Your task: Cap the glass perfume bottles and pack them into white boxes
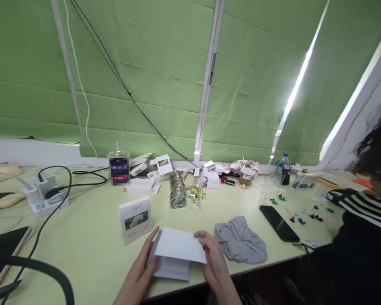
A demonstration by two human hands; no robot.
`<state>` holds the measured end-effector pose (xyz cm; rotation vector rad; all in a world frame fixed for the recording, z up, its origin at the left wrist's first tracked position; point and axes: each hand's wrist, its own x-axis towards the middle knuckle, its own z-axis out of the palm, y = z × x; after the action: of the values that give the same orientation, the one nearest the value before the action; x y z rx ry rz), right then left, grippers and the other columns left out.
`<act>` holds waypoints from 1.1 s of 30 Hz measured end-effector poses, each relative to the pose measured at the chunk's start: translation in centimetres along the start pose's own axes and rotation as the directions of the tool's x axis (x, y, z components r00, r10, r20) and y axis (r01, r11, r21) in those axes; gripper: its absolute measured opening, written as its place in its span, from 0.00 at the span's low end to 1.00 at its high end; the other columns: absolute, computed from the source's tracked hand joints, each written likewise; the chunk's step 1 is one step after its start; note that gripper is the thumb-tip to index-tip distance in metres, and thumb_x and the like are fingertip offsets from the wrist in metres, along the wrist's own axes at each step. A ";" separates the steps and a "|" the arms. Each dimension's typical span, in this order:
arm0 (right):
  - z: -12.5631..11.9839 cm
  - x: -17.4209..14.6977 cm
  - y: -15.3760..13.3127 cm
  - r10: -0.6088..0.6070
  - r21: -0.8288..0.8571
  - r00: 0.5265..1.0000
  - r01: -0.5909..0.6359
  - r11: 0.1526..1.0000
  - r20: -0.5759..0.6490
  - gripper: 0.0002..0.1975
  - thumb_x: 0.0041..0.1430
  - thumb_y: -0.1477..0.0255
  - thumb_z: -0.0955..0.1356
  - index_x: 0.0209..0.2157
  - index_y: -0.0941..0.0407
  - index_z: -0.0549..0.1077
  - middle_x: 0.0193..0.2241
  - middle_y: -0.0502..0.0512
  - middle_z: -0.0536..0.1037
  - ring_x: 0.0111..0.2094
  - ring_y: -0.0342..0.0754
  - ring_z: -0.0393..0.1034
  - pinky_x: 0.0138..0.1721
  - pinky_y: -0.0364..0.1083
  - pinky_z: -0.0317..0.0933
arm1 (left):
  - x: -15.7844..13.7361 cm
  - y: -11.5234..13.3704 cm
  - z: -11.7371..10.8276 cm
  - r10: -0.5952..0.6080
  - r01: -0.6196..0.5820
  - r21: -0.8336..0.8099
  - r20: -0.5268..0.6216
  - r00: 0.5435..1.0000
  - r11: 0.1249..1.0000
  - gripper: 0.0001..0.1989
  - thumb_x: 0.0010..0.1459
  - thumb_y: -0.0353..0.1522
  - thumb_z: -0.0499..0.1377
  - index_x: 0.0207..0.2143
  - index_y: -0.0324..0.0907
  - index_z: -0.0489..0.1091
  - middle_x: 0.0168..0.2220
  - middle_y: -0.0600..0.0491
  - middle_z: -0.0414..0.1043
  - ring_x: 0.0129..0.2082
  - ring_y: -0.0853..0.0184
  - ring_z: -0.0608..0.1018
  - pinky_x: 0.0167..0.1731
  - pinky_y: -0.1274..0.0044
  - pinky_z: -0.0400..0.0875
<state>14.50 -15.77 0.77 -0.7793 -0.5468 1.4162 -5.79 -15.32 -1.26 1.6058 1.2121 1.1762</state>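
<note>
Between my two hands is a white folded card box (179, 245), its panels partly opened out, just above the table's front edge. My left hand (142, 264) grips its left side, thumb in front and fingers behind. At the right side my right hand (211, 258) holds the edge, fingertips curled over the top panel. A finished white box (135, 219) with a flower picture stands upright behind my left hand. To the right of my right hand lies a crumpled grey cloth (240, 240).
Glass bottles (178, 190) and small gold caps (195, 192) stand mid-table, with several white boxes (141, 185) behind. A black phone (279, 223) lies right, near a person in dark clothes (368, 250). Black cables (70, 182) and a power strip (49, 205) occupy the left.
</note>
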 end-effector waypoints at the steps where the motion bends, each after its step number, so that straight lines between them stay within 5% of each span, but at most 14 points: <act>1: 0.2 0.0 0.0 -0.014 -0.034 1.000 0.014 0.999 0.006 0.05 0.38 0.73 0.71 0.23 0.58 0.75 0.22 0.49 0.72 0.25 0.43 0.61 0.25 0.40 0.51 | 0.1 -0.5 -0.1 0.021 -0.021 0.000 -0.018 1.000 1.000 0.30 0.61 0.45 0.48 0.64 0.48 0.50 0.66 0.52 0.48 0.66 0.56 0.52 0.63 0.61 0.42; 10: 0.6 0.7 0.8 -0.076 -0.105 0.990 0.089 0.990 0.115 0.14 0.38 0.68 0.76 0.29 0.57 0.74 0.23 0.48 0.73 0.24 0.42 0.62 0.26 0.40 0.51 | -0.5 -0.5 -0.2 0.040 -0.044 0.037 0.095 0.995 0.998 0.43 0.54 0.40 0.59 0.66 0.50 0.39 0.68 0.52 0.38 0.67 0.53 0.46 0.62 0.59 0.44; 19: 0.7 1.1 1.4 -0.119 -0.122 0.983 0.136 0.983 0.139 0.20 0.42 0.65 0.76 0.37 0.57 0.73 0.29 0.52 0.77 0.29 0.45 0.68 0.30 0.42 0.58 | -1.2 1.5 1.1 0.034 -0.035 -0.041 -0.020 0.999 0.999 0.46 0.50 0.48 0.60 0.65 0.49 0.40 0.66 0.46 0.45 0.65 0.51 0.52 0.62 0.60 0.48; 25: 0.2 0.6 1.2 -0.077 -0.095 0.994 0.084 0.992 0.076 0.25 0.39 0.63 0.77 0.40 0.57 0.73 0.28 0.52 0.77 0.31 0.48 0.72 0.34 0.44 0.63 | -1.6 3.0 0.5 -0.007 0.030 -0.213 0.110 0.994 0.977 0.55 0.41 0.46 0.67 0.65 0.47 0.40 0.65 0.41 0.48 0.62 0.47 0.59 0.60 0.59 0.51; 33: -0.2 0.1 1.2 -0.051 -0.093 0.995 0.058 0.994 0.081 0.24 0.40 0.64 0.77 0.41 0.56 0.74 0.30 0.53 0.78 0.33 0.49 0.73 0.36 0.45 0.64 | -1.7 4.1 -0.6 -0.015 0.113 -0.287 0.324 0.946 0.951 0.56 0.46 0.40 0.67 0.65 0.46 0.30 0.63 0.39 0.52 0.61 0.52 0.61 0.60 0.61 0.53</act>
<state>13.91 -15.71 -0.26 -0.7805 -0.6958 1.3827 -5.56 -17.92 2.38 1.4432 0.8254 0.9608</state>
